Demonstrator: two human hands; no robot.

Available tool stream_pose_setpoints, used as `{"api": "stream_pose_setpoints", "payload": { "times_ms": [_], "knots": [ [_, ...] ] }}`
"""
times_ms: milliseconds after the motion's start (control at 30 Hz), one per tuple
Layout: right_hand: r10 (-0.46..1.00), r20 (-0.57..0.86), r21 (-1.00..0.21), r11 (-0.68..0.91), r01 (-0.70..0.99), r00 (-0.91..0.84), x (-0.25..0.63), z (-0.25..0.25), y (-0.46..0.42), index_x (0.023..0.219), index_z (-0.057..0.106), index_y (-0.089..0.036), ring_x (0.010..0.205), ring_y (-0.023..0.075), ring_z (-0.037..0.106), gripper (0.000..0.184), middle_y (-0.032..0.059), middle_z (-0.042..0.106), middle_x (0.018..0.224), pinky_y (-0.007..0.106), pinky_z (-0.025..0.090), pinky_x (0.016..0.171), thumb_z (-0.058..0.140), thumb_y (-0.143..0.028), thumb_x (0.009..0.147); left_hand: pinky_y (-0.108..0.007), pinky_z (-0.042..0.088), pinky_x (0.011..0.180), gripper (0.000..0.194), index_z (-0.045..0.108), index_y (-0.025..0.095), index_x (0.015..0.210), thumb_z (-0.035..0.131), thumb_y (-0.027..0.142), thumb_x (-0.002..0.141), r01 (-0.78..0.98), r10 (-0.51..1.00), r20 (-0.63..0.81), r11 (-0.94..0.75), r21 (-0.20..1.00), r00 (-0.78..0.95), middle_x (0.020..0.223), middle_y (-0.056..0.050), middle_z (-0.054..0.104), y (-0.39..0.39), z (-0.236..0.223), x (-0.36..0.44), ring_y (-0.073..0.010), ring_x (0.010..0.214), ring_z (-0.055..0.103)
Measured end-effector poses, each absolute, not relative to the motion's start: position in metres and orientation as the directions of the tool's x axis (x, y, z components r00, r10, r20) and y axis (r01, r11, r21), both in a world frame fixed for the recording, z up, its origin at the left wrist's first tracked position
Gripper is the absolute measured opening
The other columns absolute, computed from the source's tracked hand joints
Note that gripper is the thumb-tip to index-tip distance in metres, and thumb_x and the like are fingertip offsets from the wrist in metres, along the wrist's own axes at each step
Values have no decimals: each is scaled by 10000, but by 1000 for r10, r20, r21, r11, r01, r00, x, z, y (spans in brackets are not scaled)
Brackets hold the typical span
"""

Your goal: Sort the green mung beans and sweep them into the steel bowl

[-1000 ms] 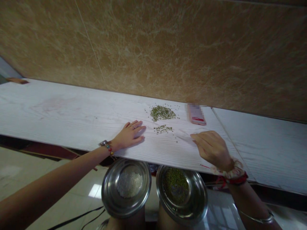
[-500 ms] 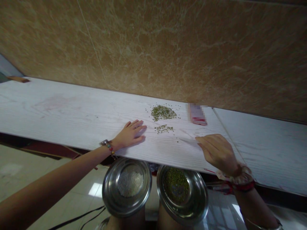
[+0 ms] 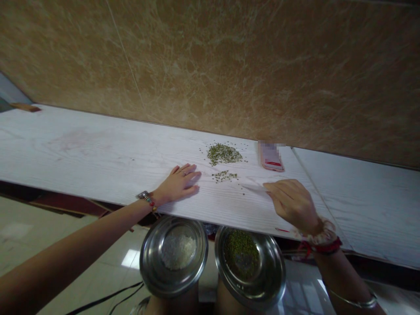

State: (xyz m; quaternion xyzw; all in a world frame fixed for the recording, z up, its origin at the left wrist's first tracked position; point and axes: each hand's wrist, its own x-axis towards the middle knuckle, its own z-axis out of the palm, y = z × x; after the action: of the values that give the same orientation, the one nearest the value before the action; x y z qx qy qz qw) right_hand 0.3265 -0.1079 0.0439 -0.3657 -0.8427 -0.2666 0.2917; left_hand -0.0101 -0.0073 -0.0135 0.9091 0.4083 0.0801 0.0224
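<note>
My left hand (image 3: 180,183) lies flat on the white wood-grain tabletop (image 3: 98,153), fingers spread and holding nothing. To its right are a larger pile of green beans (image 3: 223,154), with some pale grains among them, and a smaller scatter of green beans (image 3: 225,176) nearer me. My right hand (image 3: 292,202) is closed in a pinch on a thin, pale, card-like piece (image 3: 254,187). The piece points left, its tip close to a few stray beans (image 3: 243,194). It is blurred, and its exact kind cannot be made out.
Below the table edge, a metal bowl of white grains (image 3: 179,247) and a metal bowl of green beans (image 3: 241,253) rest on my legs. A phone (image 3: 271,156) lies behind my right hand. A brown marbled wall (image 3: 210,65) rises behind the table.
My right hand has shifted slightly left and away from me with the pale piece, whose tip is now nearer the small bean scatter. The left hand stays in place.
</note>
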Motion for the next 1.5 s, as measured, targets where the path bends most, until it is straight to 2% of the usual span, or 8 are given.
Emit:
{"api": "stream_pose_setpoints", "payload": {
  "times_ms": [267,467,633,1000,1333,1500],
  "knots": [
    [444,692,281,561,779,-569,323,45,-103,935,642,-182,689,159,564,217,26,669,707,309,403,663,491,-48,855,-517,281,1084,479,463,244,1334,437,482,920,750,758,106,-652,111,643,1486,-95,395,-9,-10,-8,-306,1357,354],
    [440,681,271,592,759,-586,321,43,-102,959,645,-177,710,169,574,235,35,681,729,317,410,670,488,-43,846,-507,283,1085,477,461,250,1334,440,486,920,745,753,123,-657,112,646,1480,-93,406,-9,-10,-9,-298,1359,355],
    [433,705,297,538,789,-561,321,42,-99,939,638,-184,698,165,569,221,28,676,723,311,403,669,490,-45,853,-504,282,1087,479,452,264,1340,427,502,925,741,749,126,-662,110,650,1481,-79,406,-8,-12,-10,-288,1363,349],
    [421,689,292,583,758,-590,317,44,-101,944,623,-175,691,158,575,212,27,677,714,304,410,674,497,-34,848,-512,275,1090,486,464,231,1341,436,481,925,759,766,79,-643,106,638,1494,-104,382,-10,-7,-7,-298,1365,346],
    [393,707,265,623,736,-588,314,46,-104,989,604,-180,737,158,604,229,30,697,767,297,441,700,520,-29,839,-504,291,1083,480,466,243,1332,430,490,923,749,755,121,-655,98,644,1479,-93,409,-9,-10,-8,-286,1362,356],
    [405,713,275,589,760,-572,305,46,-96,961,611,-171,709,160,592,201,31,694,745,304,416,669,502,-40,855,-517,277,1091,492,475,216,1333,443,480,919,762,769,82,-639,109,633,1485,-113,395,-10,-6,-6,-301,1365,350]
  ]
}}
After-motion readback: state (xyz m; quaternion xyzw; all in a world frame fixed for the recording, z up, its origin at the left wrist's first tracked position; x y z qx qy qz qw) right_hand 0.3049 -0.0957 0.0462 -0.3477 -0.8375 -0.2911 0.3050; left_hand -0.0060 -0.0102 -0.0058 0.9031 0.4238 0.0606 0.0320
